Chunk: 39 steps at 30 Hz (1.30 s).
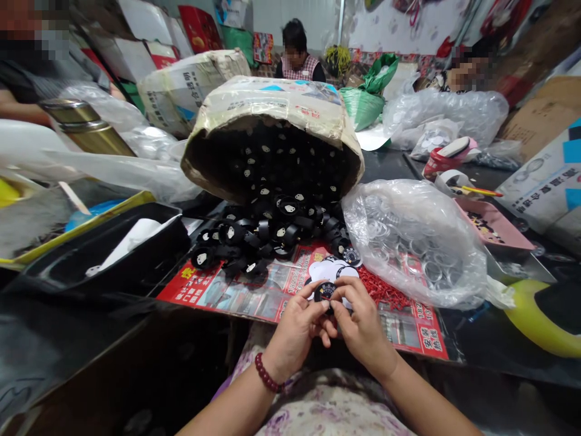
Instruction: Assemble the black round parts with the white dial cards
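A small black round dial gauge (324,292) with white markings and a bit of red on its face is between my hands, low over the mat. My left hand (302,315) holds it from the left, fingers curled around its edge. The thumb and fingertips of my right hand (358,312) are closed at its right side; whether they also pinch a small part is hidden. Just beyond lie white round dial discs (324,270) and another black dial (351,257). Thin red pointers (385,290) are heaped to the right of my right hand.
Black round housings (276,233) spill from a large sack (272,100) ahead. On the right, a clear bag (408,212) holds clear rings, beside a pink tray (497,224) and yellow tape ring (540,321). A black bin (109,248) stands left. Several people sit around the table.
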Motion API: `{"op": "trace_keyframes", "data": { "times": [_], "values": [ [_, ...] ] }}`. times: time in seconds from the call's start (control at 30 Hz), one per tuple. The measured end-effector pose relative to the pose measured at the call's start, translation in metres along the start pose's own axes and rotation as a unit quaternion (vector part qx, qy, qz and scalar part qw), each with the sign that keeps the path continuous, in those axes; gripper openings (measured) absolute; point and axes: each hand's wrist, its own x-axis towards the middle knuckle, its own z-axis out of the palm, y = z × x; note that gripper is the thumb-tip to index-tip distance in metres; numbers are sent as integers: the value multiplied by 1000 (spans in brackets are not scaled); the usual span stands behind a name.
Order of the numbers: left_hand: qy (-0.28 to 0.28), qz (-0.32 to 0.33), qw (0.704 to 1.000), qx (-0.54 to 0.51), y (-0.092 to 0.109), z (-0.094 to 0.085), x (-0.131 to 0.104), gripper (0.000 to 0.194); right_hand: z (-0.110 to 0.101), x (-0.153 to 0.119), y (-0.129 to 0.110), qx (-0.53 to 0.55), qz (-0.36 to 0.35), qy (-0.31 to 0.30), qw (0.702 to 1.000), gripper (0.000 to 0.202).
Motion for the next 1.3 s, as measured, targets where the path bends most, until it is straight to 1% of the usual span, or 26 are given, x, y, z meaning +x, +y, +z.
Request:
{"op": "trace_keyframes", "data": {
  "times": [0.17,0.37,0.57,0.73,0.8,0.87,0.9,0.97,1.03,1.17,1.3],
  "values": [
    [-17,0,1000,15,-1,-1,0,46,1,1,1,6,-8,-1,1000,14],
    [-20,2,1000,18,-3,0,-2,41,2,1,3,15,-1,-9,1000,13],
    [-26,3,999,20,-4,-1,-2,43,3,-1,5,18,-2,-5,1000,12],
    [-14,10,999,30,-5,0,0,44,4,-1,5,18,-5,-17,1000,13],
    [-5,16,999,37,-5,0,0,43,5,0,5,21,-1,-9,1000,11],
    [2,19,999,43,-6,0,0,42,6,1,7,38,34,8,999,11],
    [5,20,999,45,-7,0,0,41,7,1,8,57,62,13,996,17],
    [9,20,998,50,-8,0,0,39,8,1,10,118,121,6,986,30],
    [9,19,998,55,-8,0,0,38,9,1,11,182,160,-10,970,35],
    [3,15,998,58,-8,-1,-1,36,11,-1,8,259,185,0,948,33],
    [12,9,999,52,-10,-2,-3,35,14,-3,4,277,190,18,942,31]
  ]
}}
